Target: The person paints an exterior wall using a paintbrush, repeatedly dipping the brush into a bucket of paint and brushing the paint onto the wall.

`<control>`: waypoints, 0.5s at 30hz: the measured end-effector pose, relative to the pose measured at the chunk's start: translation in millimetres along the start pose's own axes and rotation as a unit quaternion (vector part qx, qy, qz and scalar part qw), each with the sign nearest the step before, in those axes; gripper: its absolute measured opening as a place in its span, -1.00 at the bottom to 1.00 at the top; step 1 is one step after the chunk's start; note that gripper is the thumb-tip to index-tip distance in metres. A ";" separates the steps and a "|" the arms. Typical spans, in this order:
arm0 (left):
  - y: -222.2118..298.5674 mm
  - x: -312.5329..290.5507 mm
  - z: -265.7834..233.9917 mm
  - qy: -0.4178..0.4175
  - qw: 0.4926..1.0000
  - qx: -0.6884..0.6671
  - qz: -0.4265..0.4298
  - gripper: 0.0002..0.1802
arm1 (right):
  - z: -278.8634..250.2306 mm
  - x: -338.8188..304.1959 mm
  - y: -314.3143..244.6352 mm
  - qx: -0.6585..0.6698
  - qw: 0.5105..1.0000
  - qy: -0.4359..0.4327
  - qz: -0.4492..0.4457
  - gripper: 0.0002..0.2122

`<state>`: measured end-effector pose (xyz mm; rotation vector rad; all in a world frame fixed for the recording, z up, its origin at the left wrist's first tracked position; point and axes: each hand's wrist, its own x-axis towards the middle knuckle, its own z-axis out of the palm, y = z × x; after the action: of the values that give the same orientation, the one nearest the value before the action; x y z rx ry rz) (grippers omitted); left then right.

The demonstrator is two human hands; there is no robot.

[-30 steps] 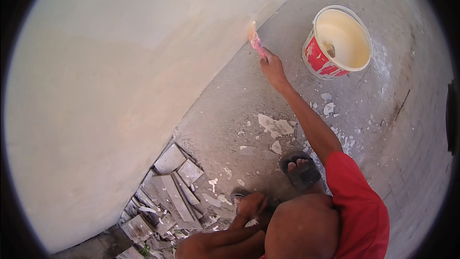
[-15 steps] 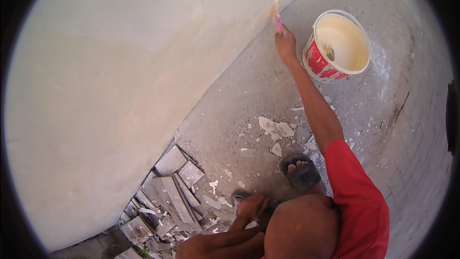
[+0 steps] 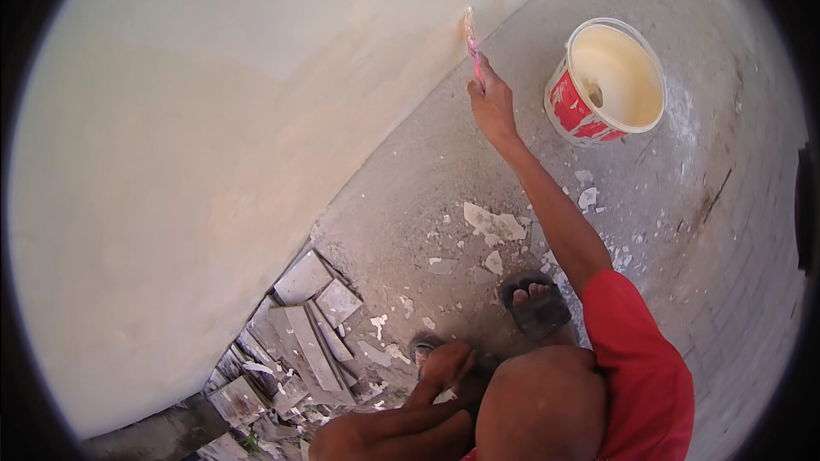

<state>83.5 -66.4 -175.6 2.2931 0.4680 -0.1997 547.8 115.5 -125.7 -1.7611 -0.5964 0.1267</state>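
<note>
Out at the end of my stretched arm, my right hand [image 3: 494, 109] is closed round the pink handle of a paintbrush [image 3: 474, 55]. Its bristles press on the pale wall [image 3: 213, 137] just above the floor line, where a yellowish damp patch shows. To the right of that hand stands a paint bucket [image 3: 588, 115], white with a red label and drips down its side; cream paint coats the inside. Low in the view, my left hand [image 3: 448, 364] hangs beside my sandalled foot, its fingers turned down and mostly hidden.
Broken tiles and boards [image 3: 312, 350] lie heaped along the wall's foot at the lower left. White flakes [image 3: 495, 224] are scattered over the concrete floor [image 3: 410, 179] before my black sandal [image 3: 541, 307]. A dark stick [image 3: 717, 188] lies at the right.
My right hand has moved left and slightly down along the wall's lower edge, taking the brush with it. My left hand stays by the foot.
</note>
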 end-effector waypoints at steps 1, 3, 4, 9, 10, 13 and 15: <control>-1.1 -0.9 -0.9 0.002 1.000 -0.002 -0.009 -0.70 | 12.1 -14.6 -9.2 0.009 0.999 -0.041 -0.002 -0.48; -1.1 -3.0 -4.0 0.005 1.000 -0.001 -0.009 -0.70 | 18.9 -46.6 -18.2 0.019 0.996 -0.082 -0.005 -0.48; -0.9 -4.0 -5.9 0.005 1.000 0.000 -0.008 -0.70 | 18.5 -63.7 -21.3 0.036 0.991 -0.126 -0.039 -0.48; -4.1 -6.0 -6.3 -0.006 1.000 0.013 -0.010 -0.70 | -8.8 -63.5 -18.6 0.059 0.990 -0.114 -0.061 -0.50; -4.0 -5.4 -5.3 -0.009 1.000 0.012 -0.007 -0.71 | -15.4 -42.9 -19.5 0.039 0.995 -0.088 0.005 -0.50; -0.5 0.3 -1.6 -0.011 1.000 0.009 0.000 -0.72 | -18.3 10.1 0.9 0.001 0.999 -0.026 0.046 -0.50; 2.7 2.6 -2.8 -0.004 1.000 0.001 0.003 -0.73 | -14.7 13.8 1.7 -0.008 1.000 0.006 0.022 -0.50</control>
<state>87.0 -65.3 -172.7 2.2954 0.4557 -0.2074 566.0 108.6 -120.1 -1.7907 -0.5524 0.1420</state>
